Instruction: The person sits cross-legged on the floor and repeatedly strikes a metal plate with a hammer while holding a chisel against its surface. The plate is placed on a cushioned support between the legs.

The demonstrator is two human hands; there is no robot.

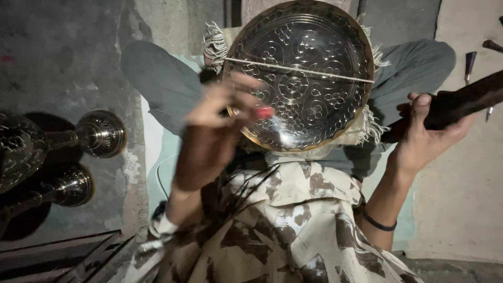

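A round engraved metal plate [304, 73] rests on a fringed cloth [214, 44] over my crossed legs, with a thin cord [293, 69] stretched across its face. My left hand [217, 123] hovers blurred over the plate's lower left rim, its fingers pinched on a small red-tipped tool [264, 112]. To the right of the plate, my right hand [424, 137] grips a dark wooden mallet [463, 100] that slants up toward the right edge. A black band [377, 223] circles my right wrist.
Two engraved metal vases [97, 133] [70, 186] lie on their sides on the concrete floor at the left. Small pointed hand tools [470, 62] lie at the upper right. Dark metal bars [63, 257] cross the lower left corner.
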